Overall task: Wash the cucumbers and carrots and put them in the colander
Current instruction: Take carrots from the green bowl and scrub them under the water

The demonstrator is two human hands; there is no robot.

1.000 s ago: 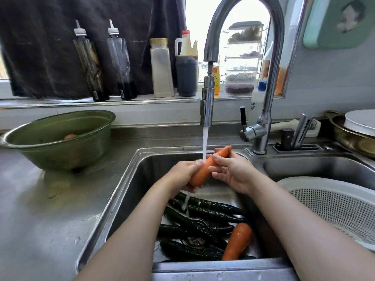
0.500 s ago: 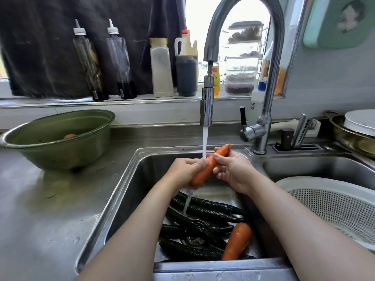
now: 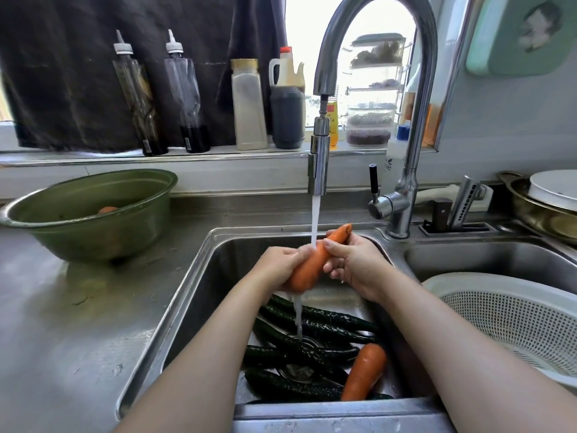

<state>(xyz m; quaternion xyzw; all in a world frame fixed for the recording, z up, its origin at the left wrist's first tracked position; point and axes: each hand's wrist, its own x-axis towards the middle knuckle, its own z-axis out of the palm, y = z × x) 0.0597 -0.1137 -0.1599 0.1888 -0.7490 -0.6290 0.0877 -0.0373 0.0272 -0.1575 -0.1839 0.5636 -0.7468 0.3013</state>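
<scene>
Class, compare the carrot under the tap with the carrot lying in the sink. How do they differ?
The held carrot is gripped by the left hand and right hand; the sink carrot lies untouched among cucumbers. The held carrot is raised in the water stream; the sink carrot rests low, outside it. Both are orange.

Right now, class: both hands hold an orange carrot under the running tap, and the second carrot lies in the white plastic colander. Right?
No. The head view shows the second orange carrot lying in the steel sink among the dark green cucumbers, not in the white plastic colander. The left hand and right hand do hold the other orange carrot under the running tap.
</scene>
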